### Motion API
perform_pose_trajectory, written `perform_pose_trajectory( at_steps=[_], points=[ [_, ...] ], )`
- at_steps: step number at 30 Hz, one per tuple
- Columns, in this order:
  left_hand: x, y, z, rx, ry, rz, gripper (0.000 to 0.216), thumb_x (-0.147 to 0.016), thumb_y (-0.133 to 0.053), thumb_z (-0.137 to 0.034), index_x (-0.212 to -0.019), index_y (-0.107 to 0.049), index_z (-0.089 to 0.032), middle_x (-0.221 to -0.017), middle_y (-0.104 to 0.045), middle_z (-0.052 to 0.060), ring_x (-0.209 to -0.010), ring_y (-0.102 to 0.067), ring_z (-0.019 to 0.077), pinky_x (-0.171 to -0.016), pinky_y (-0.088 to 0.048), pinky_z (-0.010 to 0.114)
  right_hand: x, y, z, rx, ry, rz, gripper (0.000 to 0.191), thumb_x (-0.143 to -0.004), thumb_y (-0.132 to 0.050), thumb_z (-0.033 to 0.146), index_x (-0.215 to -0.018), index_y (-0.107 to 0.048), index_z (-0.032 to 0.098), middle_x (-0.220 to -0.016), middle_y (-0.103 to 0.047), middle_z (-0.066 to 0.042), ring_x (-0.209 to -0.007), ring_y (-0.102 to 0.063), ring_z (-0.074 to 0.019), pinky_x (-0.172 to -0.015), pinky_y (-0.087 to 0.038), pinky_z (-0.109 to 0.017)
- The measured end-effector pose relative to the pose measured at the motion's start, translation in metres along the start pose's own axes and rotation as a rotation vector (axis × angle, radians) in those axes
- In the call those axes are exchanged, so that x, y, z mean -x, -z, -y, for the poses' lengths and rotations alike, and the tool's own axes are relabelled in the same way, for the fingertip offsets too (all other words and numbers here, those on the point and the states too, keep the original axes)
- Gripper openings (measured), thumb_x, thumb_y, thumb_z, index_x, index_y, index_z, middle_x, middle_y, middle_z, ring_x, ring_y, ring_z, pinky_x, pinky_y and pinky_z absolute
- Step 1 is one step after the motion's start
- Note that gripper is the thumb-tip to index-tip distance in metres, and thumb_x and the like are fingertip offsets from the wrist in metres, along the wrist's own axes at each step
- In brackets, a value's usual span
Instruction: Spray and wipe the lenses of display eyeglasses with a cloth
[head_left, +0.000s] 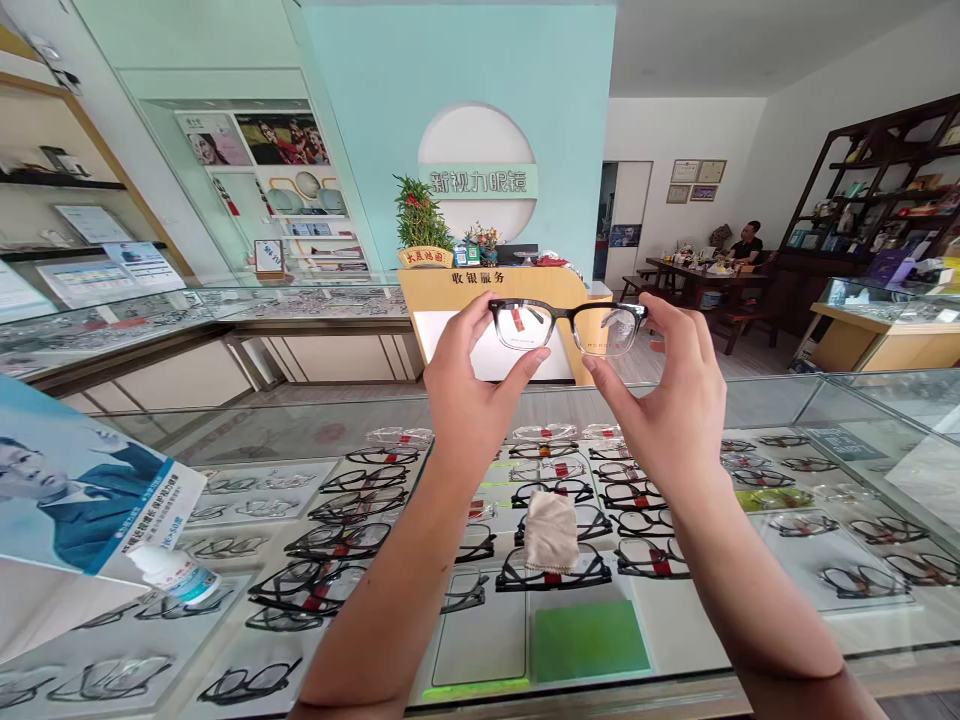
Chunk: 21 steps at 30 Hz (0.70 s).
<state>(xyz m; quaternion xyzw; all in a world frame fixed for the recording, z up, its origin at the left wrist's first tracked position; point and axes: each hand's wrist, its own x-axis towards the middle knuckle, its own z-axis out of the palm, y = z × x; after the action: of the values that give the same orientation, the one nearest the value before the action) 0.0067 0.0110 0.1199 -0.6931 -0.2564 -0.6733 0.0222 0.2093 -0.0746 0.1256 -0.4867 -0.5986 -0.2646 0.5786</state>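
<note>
A pair of eyeglasses (564,314) with a frame that fades from black to clear is held up level, above the glass display case (360,400). My left hand (480,365) pinches its left end, thumb below the lens and fingers at the top corner. At the other end my right hand (660,370) grips it the same way. Printed lettering shows on the right lens. Below, a beige cleaning cloth (551,532) lies on the case top, over rows of spectacles inside.
A white bottle (176,575) and a poster stand (82,480) are on the case at left. A green mat (589,640) shows near the front edge. Beyond are a wooden counter (427,295) with a plant (421,215) and a seated person (746,245) at a table.
</note>
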Motion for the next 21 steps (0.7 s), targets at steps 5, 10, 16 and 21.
perform_pose_trajectory(
  at_steps=[5,10,16,21],
  points=[
    [-0.001,0.003,-0.003,-0.128,-0.124,-0.103,0.072,-0.094,-0.095,-0.053,-0.155,-0.065,-0.028,-0.147,-0.076,0.012,-0.139,-0.075,0.0351,-0.121,-0.062,0.054,-0.003,-0.005,-0.010,-0.161,-0.074,0.062,0.068,-0.101,-0.083,0.054,-0.161,-0.061,0.029,-0.144,-0.075,-0.017,-0.130,-0.075,-0.0399,-0.100,-0.070,-0.062],
    [0.000,0.003,-0.003,-0.195,-0.222,-0.168,0.077,-0.092,-0.096,-0.055,-0.156,-0.064,-0.027,-0.144,-0.074,0.013,-0.140,-0.071,0.0371,-0.121,-0.060,0.055,-0.006,-0.013,-0.021,-0.381,-0.169,0.182,0.063,-0.099,-0.084,0.048,-0.158,-0.067,0.031,-0.145,-0.080,-0.014,-0.131,-0.078,-0.0362,-0.102,-0.070,-0.060],
    [-0.001,0.001,0.002,-0.157,-0.279,-0.204,0.077,-0.093,-0.096,-0.052,-0.158,-0.063,-0.028,-0.145,-0.073,0.013,-0.140,-0.070,0.0367,-0.121,-0.059,0.055,-0.005,-0.016,-0.019,-0.369,-0.115,0.096,0.066,-0.096,-0.087,0.042,-0.158,-0.065,0.033,-0.144,-0.080,-0.013,-0.130,-0.078,-0.0360,-0.101,-0.070,-0.059],
    [-0.002,0.003,-0.001,-0.146,-0.289,-0.223,0.077,-0.092,-0.097,-0.051,-0.158,-0.064,-0.029,-0.145,-0.074,0.012,-0.138,-0.071,0.0354,-0.119,-0.060,0.053,-0.005,-0.017,-0.018,-0.366,-0.070,0.049,0.066,-0.097,-0.086,0.040,-0.160,-0.064,0.034,-0.142,-0.080,-0.012,-0.129,-0.077,-0.0355,-0.101,-0.069,-0.059]
  ],
)
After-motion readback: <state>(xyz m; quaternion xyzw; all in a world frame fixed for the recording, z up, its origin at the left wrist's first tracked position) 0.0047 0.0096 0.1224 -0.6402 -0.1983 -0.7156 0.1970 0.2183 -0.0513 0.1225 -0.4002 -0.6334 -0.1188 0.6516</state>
